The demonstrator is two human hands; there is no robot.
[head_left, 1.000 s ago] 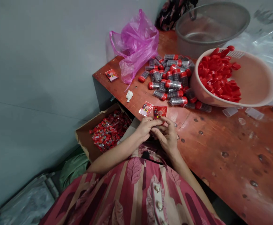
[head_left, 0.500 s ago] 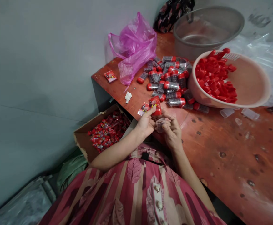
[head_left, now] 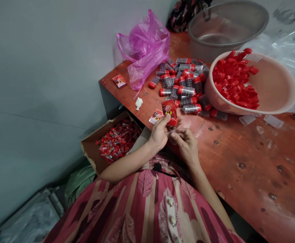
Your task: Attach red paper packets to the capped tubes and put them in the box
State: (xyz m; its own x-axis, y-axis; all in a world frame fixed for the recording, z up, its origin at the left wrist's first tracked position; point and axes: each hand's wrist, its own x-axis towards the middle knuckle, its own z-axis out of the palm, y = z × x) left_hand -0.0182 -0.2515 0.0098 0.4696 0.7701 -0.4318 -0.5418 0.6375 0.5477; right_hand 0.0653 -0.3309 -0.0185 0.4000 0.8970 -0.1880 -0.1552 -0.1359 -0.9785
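My left hand [head_left: 159, 134] is closed, with the thumb pressed on a small red printed card [head_left: 169, 107]. Just under the card is a red cap [head_left: 172, 121], with small dark brown balls below it. My right hand [head_left: 190, 147] pinches a clear plastic piece [head_left: 173, 137] at the lower end; whether it is a bag or a tube is unclear. Another red card [head_left: 156, 116] lies on the table beside my left hand. Beyond the hands spreads a pile of clear red-capped tubes [head_left: 186, 90] filled with dark contents.
A pink basin [head_left: 276, 84] holding red plastic caps [head_left: 235, 84] stands right of the pile, a grey basin [head_left: 228, 44] behind it. A purple plastic bag [head_left: 149, 44] lies at the back. Low on the left sits a cardboard box [head_left: 93, 153] of red packets.
The clear plastic piece has tilted lower and shows less between my hands, while the brown balls now show under the red cap. The view has shifted slightly.
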